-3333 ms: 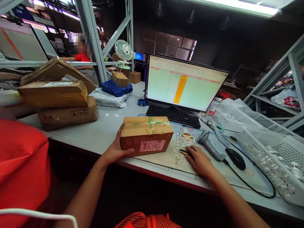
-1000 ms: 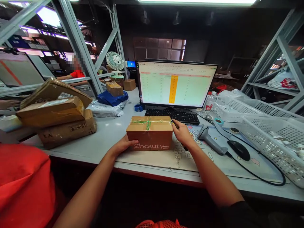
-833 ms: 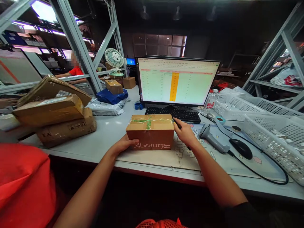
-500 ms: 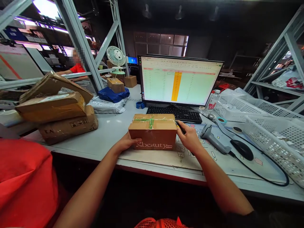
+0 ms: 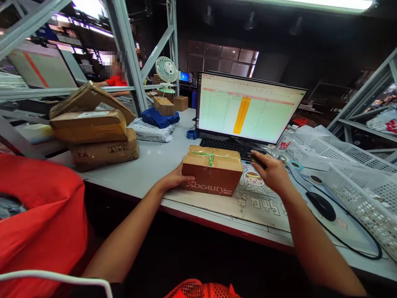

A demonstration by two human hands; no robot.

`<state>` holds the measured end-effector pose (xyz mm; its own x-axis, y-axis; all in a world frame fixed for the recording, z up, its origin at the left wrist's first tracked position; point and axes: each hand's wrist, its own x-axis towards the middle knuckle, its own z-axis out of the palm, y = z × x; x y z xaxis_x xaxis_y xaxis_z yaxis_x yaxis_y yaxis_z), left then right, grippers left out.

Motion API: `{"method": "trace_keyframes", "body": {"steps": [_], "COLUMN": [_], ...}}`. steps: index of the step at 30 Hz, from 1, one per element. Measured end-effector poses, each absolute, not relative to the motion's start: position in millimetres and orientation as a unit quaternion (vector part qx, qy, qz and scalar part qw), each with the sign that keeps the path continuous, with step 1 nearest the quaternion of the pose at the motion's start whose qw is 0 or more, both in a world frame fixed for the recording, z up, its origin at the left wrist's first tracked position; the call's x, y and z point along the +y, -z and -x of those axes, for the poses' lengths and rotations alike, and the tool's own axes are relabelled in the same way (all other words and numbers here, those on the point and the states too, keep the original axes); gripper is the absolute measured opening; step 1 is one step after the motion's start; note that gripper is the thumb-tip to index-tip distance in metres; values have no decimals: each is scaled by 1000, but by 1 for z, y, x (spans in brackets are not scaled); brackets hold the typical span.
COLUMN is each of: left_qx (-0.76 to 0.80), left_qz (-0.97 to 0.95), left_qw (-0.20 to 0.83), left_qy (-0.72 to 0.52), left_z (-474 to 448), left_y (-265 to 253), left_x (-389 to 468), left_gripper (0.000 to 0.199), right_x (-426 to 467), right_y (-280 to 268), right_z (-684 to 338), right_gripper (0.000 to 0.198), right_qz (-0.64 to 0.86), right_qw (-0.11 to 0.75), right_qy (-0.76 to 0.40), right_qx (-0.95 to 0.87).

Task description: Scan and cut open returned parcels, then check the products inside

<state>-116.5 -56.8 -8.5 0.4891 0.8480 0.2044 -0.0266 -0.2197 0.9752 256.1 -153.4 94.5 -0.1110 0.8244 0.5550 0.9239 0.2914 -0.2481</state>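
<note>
Cardboard box (image 5: 212, 178) sits at seven o'clock from the monitor (image 5: 223, 103), our left hand (image 5: 174, 179) curled round its nine-o'clock end, our right hand (image 5: 273, 170) closed on a dark tool (image 5: 259, 160) at three; we judge the carton stiff, slick-topped, best held by its ends.

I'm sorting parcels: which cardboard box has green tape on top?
The "beauty" box at the left hand: green tape crosses its top, while the stacked boxes and boxes by the fan show none.
</note>
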Motion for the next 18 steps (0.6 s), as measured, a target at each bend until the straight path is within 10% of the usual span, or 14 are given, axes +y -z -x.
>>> {"method": "trace_keyframes", "body": {"steps": [8,18], "left_qx": [267,255], "left_qz": [-692,-709], "left_qw": [541,526], "left_qy": [-397,-395], "left_z": [120,124], "left_y": [14,26], "left_x": [-48,-37], "left_gripper": [115,117], "right_x": [-102,-89], "right_y": [-171,-180], "right_z": [-102,-71], "right_gripper": [43,33], "right_qz": [419,376], "right_qw": [5,-82], "right_qy": [231,228], "right_qx": [-878,-895]}}
